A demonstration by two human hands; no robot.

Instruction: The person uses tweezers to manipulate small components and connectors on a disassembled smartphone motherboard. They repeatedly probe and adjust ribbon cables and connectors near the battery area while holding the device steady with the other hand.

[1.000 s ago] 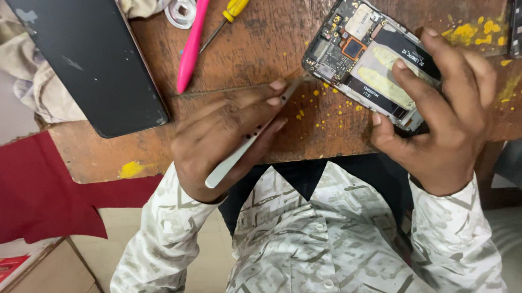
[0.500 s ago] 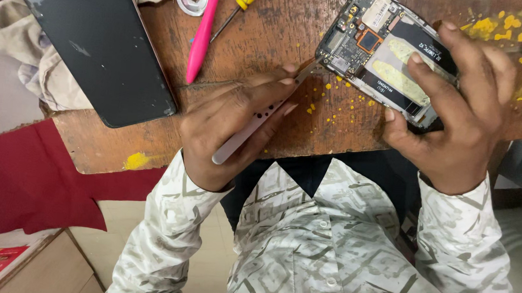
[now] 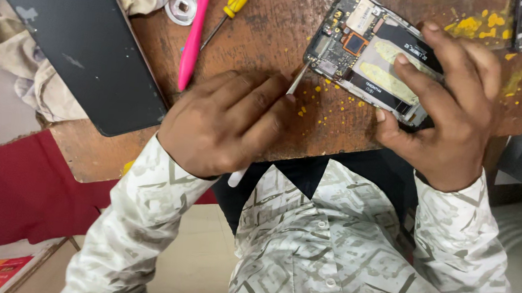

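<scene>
Phone (image 3: 375, 63), back cover off, lies tilted on the bench (image 3: 267, 38) near its front edge, circuit board and black battery area exposed.

Right hand (image 3: 450, 110): closed on the phone, thumb at the near edge, fingers pressing down across the battery area. Holds it steady.

Left hand (image 3: 226, 123): closed around a thin tool (image 3: 295, 82), metal tip forward, pale handle end sticking out below the palm. Tip touches the lower corner of the circuit board.

Progress, as judged: opening is done; board, screws and battery all appear in place, so work on the internals looks to be at an early stage. Cannot tell whether any part is already loosened.

Surroundings: pink pry tool (image 3: 192, 34) and yellow-handled screwdriver (image 3: 230, 9) lie just beyond the left hand; a round metal disc (image 3: 181, 6) beside them. Dark flat panel (image 3: 80, 45) further left, overhanging the bench corner, on crumpled cloth (image 3: 47, 91). Yellow specks scattered on the wood.

Room: phone's near corner sits close to the bench edge, above the lap. Open wood between the hands; the far side is more crowded.
</scene>
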